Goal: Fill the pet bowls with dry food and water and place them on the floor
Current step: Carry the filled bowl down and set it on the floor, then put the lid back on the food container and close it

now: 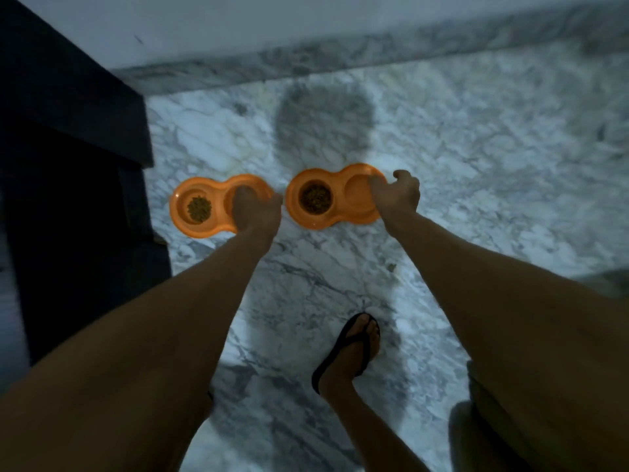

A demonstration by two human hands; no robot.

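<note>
Each hand's grip pinches the right-hand rim of an orange double bowl: left hand (253, 207) on the left bowl (204, 206), right hand (400, 192) on the right bowl (326, 199), both low over the marble floor (476, 165). Water, if the emptier wells hold any, I cannot tell, could slop from a one-sided hold, and smooth plastic would likely skid on polished stone; kibble (315, 198) could scatter.

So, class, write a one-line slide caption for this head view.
Left hand and right hand each hold an orange double pet bowl over the marble floor.
</note>
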